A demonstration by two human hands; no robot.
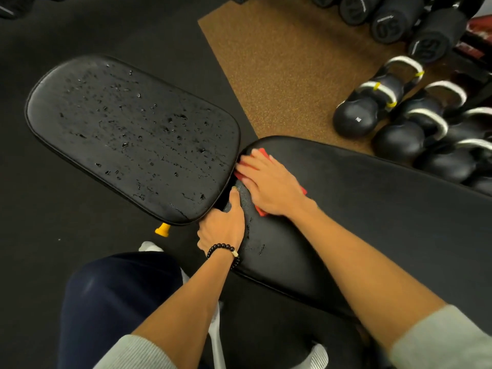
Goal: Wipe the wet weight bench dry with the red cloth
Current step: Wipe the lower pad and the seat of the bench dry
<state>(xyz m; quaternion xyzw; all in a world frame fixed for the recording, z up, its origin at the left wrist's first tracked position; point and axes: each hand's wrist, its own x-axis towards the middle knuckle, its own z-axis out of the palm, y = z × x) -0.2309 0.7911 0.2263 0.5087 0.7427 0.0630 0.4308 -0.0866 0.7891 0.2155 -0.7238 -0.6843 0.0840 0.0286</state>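
Right hand [269, 182]: fingers spread flat, palm pressing the red cloth [262, 153] onto the long pad [372, 209] at its end by the gap; nothing pinched.
Left hand [223, 225]: fingers curled over the long pad's near edge, thumb on top, bracing it; beaded bracelet [223, 250] on the wrist.
Cloth: mostly hidden under the palm, red corners showing at both sides.
Seat pad [133, 134]: beaded with droplets all over, looks unwiped.
Long pad: a few streaks near the left hand, the rest reads dry.
Technique: likely best to keep the palm flat, overlap strokes, drag toward the edge, refold once the cloth is soaked.
Surface: smooth black vinyl, rounded corners, piped rim; water beads rather than soaks in.
Nearby: kettlebells [354, 118] on a cork-like mat [279, 62].
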